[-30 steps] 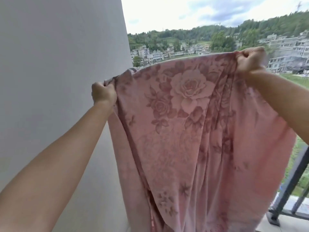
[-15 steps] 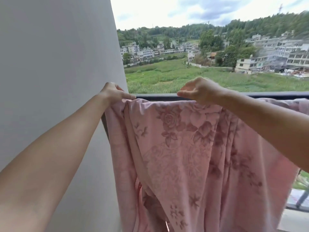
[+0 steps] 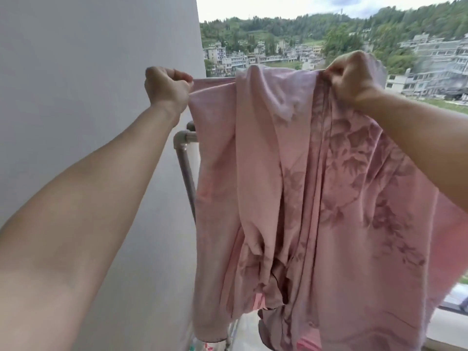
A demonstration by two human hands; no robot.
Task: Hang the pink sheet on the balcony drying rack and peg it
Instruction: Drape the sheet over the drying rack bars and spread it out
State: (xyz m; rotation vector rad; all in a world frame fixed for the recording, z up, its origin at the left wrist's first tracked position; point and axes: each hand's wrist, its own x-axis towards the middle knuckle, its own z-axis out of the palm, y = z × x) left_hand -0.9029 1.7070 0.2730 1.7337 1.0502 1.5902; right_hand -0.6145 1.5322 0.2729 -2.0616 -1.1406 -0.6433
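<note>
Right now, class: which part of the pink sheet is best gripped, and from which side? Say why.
Grip the pink sheet along its top edge, as both hands do: the left hand at the flat end by the wall, the right hand on the gathered part. Come from the near side, probably: the cloth hangs in long folds below, so only that edge carries it evenly.

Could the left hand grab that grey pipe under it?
Probably yes: the pipe sits bare just below the left hand, nothing between them, but that hand grips the pink sheet now.
</note>
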